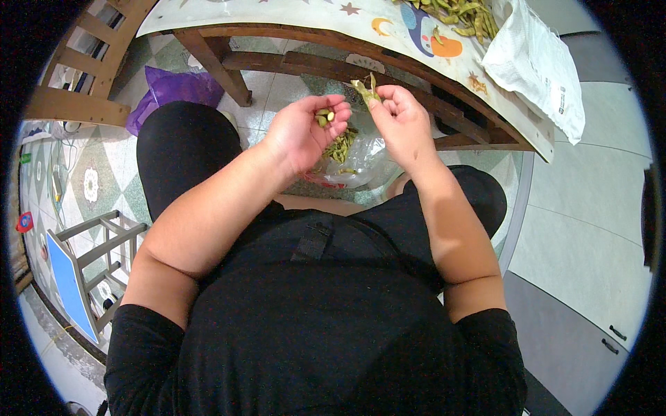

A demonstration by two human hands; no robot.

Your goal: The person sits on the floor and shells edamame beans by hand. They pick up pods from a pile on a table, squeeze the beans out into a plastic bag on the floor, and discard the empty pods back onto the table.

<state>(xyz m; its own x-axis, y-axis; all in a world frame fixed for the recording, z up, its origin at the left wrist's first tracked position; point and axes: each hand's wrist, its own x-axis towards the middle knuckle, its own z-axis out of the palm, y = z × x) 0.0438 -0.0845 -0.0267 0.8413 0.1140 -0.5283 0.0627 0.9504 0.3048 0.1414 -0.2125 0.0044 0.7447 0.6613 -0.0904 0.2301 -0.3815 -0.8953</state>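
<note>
My left hand [297, 130] is cupped palm up, its fingers curled around a few green shelled beans [323, 118]. Just to its right, my right hand [404, 132] pinches green bean pods [366, 90] between thumb and forefinger, their tips pointing up and away from me. The two hands are apart. Beneath them, between my knees, a clear plastic bag [369, 161] holds a heap of green pods or husks [340, 148], partly hidden by my left hand.
Ahead stands a wooden table with a printed cloth [277, 12]; on it lie a pile of pods [466, 19] and a white sack [538, 69]. A purple bag [177, 91] is on the tiled floor. At left are a wooden chair [76, 102] and blue-topped stool [71, 286]; cabinets [579, 194] stand right.
</note>
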